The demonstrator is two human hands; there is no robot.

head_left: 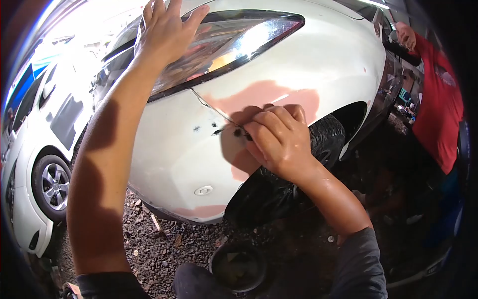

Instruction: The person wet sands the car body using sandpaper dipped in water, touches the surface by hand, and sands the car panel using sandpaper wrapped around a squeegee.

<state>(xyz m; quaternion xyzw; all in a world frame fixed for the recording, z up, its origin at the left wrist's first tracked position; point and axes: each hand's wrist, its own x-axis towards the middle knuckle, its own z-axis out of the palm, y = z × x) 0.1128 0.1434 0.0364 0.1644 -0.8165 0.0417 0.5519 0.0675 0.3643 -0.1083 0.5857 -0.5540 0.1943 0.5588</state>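
My left hand (169,31) rests at the upper edge of the headlight (241,47), its fingers spread. My right hand (281,142) presses against the white car's front corner, where fender (333,65) and bumper (169,134) meet. Its fingers are curled together, and whatever may be under them is hidden. Around that hand lies a smooth pinkish patch (298,102) in the paint. Several dark spots (217,132) mark the bumper just left of my fingertips. A thin dark seam (214,108) runs from the headlight down toward the right hand. Lower on the bumper is a small oval cap (203,190).
Below the bumper, a dark round basin (215,259) stands on gravel (164,249) near my knee. The front tyre (328,142) is beyond my right hand. Another white car (30,199) stands at left. A person in a red shirt (438,109) is at right.
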